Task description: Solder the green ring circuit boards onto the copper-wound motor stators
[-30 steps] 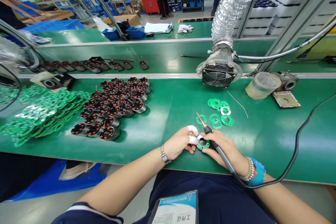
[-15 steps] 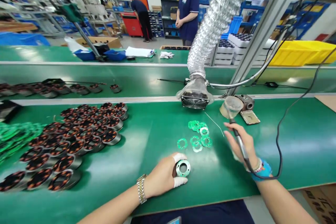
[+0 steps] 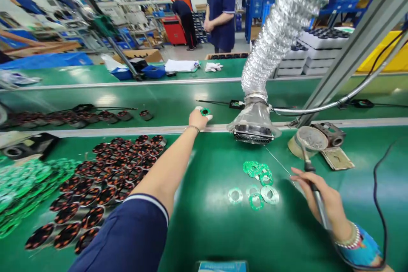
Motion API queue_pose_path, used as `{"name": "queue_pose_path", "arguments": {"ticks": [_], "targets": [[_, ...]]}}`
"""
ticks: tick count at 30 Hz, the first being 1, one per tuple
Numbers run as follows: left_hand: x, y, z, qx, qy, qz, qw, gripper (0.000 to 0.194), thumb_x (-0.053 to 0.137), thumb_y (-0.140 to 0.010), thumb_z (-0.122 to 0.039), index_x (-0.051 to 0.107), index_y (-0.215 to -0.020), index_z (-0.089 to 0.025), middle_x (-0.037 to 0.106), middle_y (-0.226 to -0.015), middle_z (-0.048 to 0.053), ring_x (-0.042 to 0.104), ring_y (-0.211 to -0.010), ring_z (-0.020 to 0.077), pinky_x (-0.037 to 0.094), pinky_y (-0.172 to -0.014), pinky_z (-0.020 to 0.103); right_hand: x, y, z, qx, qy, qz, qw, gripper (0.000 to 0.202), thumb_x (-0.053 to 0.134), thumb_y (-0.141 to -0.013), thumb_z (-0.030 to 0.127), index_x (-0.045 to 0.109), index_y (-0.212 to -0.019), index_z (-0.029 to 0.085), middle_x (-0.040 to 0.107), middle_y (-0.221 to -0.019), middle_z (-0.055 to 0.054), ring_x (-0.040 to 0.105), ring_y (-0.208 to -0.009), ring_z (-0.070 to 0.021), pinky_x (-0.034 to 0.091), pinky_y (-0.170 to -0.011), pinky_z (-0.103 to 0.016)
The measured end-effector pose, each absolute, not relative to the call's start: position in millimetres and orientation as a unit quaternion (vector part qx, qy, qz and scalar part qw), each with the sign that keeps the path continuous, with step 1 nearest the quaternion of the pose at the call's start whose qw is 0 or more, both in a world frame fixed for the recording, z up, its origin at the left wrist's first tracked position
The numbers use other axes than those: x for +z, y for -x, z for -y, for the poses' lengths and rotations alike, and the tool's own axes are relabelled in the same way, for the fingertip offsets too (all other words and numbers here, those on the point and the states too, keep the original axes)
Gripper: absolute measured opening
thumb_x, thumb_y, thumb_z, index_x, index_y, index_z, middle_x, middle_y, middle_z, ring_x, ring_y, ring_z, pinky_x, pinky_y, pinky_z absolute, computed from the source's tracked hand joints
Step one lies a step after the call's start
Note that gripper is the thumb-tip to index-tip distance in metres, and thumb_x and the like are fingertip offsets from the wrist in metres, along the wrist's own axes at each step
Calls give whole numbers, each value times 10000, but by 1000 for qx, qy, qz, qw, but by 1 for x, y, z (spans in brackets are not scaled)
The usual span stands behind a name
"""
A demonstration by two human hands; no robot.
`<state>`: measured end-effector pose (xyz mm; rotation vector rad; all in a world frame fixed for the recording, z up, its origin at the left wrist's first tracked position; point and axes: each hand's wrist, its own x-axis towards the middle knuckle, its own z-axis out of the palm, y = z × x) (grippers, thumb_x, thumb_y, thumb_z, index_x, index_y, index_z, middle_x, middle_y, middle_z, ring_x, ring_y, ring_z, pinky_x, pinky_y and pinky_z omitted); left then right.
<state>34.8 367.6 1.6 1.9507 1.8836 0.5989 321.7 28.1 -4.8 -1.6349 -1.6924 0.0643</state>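
My left hand (image 3: 198, 119) is stretched far forward over the back strip of the bench, its fingers around a part with a green ring on top (image 3: 205, 111). My right hand (image 3: 328, 199) holds a soldering iron (image 3: 318, 204) by its handle, the tip at a round tub (image 3: 307, 141). Several loose green ring boards (image 3: 256, 200) lie on the green bench between my arms. A thin wire (image 3: 278, 160) lies near my right fingertips. Rows of copper-wound motor parts (image 3: 108, 174) stand left of my left arm.
A foil duct with a fan (image 3: 253, 134) hangs over the bench's back edge. A metal post (image 3: 353, 46) slants up at the right. Green boards (image 3: 32, 187) are piled at far left. A black cable (image 3: 376, 187) loops at the right. Two people stand beyond the bench.
My left hand has moved forward from the front of the bench to the back strip, carrying the part. My right hand still holds the iron. The view has shifted left.
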Motion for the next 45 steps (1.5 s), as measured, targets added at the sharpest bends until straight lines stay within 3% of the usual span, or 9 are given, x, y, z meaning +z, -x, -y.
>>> {"name": "queue_pose_path", "arguments": {"ticks": [4,8,13,19,27,33,38,43,45], "targets": [[-15,-43,-381,187,-684,-682,181,653,678,-692,-306,425,-1256,-94,584,-1162,211,540,-1108,320,418,-923,413,-9,-297,-22,101,588,728,338,319,532,-848,189,460,-1158,189,552,-1261,-127,554,-1138,-226,490,-949,-368],[-8,-32,-344,199,-719,-647,159,808,676,-686,-296,293,-1357,-62,426,-1336,226,423,-1231,326,342,-1023,403,-19,-286,-19,139,571,758,282,385,547,-833,192,420,-1197,195,434,-1365,-146,490,-1205,-246,462,-977,-410],[20,42,-251,218,-829,-514,24,662,593,-759,-354,361,-1329,-110,442,-1334,156,400,-1247,278,309,-1064,387,-32,-282,-18,108,549,781,276,303,514,-858,213,446,-1153,200,498,-1289,-146,537,-1146,-244,480,-945,-405],[26,144,-171,194,-742,-636,-85,489,569,-770,-384,508,-1176,-118,559,-1183,152,501,-1130,274,385,-990,403,-41,-285,-27,65,537,784,306,304,509,-854,233,458,-1151,192,562,-1204,-128,588,-1065,-241,487,-925,-408],[3,135,-146,70,-751,-646,-118,273,608,-729,-306,646,-942,-140,532,-1240,155,367,-1240,356,322,-985,522,-16,-262,-1,61,511,792,329,371,558,-830,251,440,-1179,199,562,-1216,-120,572,-1091,-236,493,-916,-376],[8,104,-104,110,-865,-489,25,177,584,-773,-244,657,-930,-203,460,-1343,90,292,-1311,302,276,-1046,504,-17,-226,23,133,477,820,287,352,550,-830,202,452,-1168,217,574,-1183,-127,574,-1023,-240,520,-838,-412],[12,63,-49,139,-903,-327,241,137,597,-790,-257,637,-919,-234,601,-1128,72,490,-1148,241,348,-1005,466,-22,-218,26,150,477,822,272,386,599,-792,206,465,-1154,221,598,-1150,-118,550,-1036,-258,495,-855,-458],[-1,58,-32,166,-854,-363,334,694,713,-673,-319,402,-1284,-212,558,-1148,117,555,-1018,242,465,-879,412,-20,-218,31,167,485,816,268,341,527,-830,157,454,-1159,211,597,-1063,-111,539,-1008,-244,489,-851,-426],[-7,60,-35,160,-856,-354,342,749,727,-653,-320,377,-1307,-213,528,-1212,128,515,-1101,261,423,-941,439,-19,-216,32,169,492,810,270,330,521,-831,145,464,-1150,203,594,-988,-100,552,-942,-231,506,-808,-395]]}}
